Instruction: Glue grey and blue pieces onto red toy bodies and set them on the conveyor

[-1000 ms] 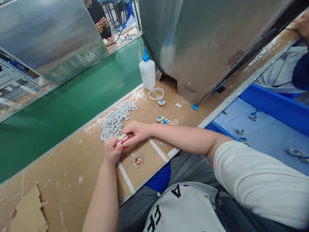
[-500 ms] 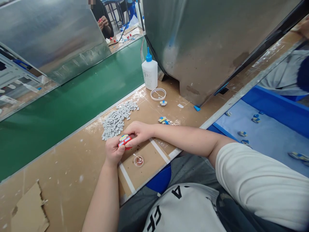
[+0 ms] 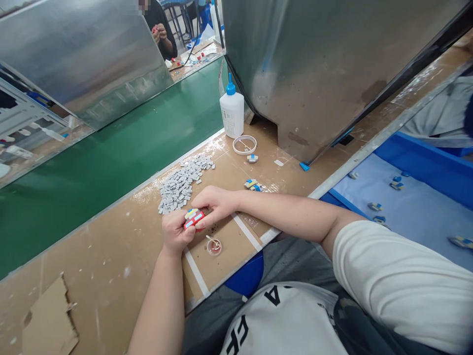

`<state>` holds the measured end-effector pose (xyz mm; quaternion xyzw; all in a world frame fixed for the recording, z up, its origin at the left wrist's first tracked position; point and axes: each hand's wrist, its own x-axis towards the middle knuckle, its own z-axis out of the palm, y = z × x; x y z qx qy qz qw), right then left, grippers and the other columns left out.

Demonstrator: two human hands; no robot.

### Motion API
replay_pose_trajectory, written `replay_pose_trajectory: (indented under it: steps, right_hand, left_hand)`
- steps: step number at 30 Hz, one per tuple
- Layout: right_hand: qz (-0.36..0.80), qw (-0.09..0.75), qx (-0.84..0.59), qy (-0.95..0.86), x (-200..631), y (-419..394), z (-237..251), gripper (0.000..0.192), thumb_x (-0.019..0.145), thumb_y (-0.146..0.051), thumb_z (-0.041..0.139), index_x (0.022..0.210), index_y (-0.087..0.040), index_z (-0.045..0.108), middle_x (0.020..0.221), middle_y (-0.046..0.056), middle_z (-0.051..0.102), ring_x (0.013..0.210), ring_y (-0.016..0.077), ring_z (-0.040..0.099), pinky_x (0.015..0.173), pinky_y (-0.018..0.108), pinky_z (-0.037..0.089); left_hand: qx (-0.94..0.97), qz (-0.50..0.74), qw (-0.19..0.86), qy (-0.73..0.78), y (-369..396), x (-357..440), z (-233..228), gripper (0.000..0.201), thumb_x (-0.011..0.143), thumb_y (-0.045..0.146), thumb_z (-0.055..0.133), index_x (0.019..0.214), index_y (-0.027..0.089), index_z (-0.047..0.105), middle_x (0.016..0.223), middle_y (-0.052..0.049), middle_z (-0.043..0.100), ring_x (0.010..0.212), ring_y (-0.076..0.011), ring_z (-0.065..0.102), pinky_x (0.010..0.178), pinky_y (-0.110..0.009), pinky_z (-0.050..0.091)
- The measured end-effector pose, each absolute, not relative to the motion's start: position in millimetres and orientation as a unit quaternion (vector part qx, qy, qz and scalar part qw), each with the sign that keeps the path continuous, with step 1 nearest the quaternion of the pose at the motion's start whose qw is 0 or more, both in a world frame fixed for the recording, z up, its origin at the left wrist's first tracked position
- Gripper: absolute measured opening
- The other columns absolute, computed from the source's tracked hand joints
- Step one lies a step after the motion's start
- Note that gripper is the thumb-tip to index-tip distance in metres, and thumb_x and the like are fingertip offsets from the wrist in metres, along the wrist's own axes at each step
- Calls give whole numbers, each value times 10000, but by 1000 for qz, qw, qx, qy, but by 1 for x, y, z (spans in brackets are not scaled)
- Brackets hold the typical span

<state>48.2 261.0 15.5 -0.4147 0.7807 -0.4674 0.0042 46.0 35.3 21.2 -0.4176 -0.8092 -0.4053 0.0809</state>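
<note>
Between my hands is a small red toy vehicle (image 3: 194,221) with pale blue windows and a yellow and blue piece on top. My left hand (image 3: 175,230) is closed around its left side, thumb along the near edge. From the right, my right hand (image 3: 214,203) pinches the same toy, its fingers bent over the far side and partly hidden. Just beyond the hands lies a pile of small grey pieces (image 3: 181,185). Nearer my body stands a small clear cup (image 3: 214,247) holding reddish liquid and a white stick.
A white bottle with a blue nozzle (image 3: 232,114) stands behind a white ring (image 3: 244,145). Small yellow and blue parts (image 3: 253,185) lie beyond my right forearm. A blue tray (image 3: 436,158) holds several similar parts. Torn cardboard (image 3: 50,320) lies left; a metal panel (image 3: 325,74) rises behind.
The red toy has tilted slightly in my hands, showing its windowed side more. The whole view has shifted a little; both hands keep their hold.
</note>
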Motion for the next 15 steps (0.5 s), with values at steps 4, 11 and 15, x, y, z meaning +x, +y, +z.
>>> replay_pose_trajectory:
  steps: [4,11,15]
  right_hand:
    - [-465,10,-412,784,48,260,15,581,956,-678,622,698,-228,361,681,-43,398,657,114,363,670,279,252]
    - [-469,15,-405,785,48,260,15,580,953,-684,618,696,-226,371,671,-42,402,651,113,365,668,277,260]
    - [-487,8,-408,772,47,261,16,580,949,-697,608,693,-223,393,652,-49,397,636,109,366,658,277,261]
  left_hand:
    - [-414,-399,78,-815,36,46,21,785,973,885,423,559,226,528,509,-11,466,477,-155,429,528,-325,326]
    - [-406,-406,69,-816,37,47,22,804,963,906,402,545,226,503,500,-9,452,471,-151,413,518,-326,311]
    - [-397,-416,60,-816,39,47,21,823,966,917,373,542,223,496,497,0,427,466,-149,404,509,-317,312]
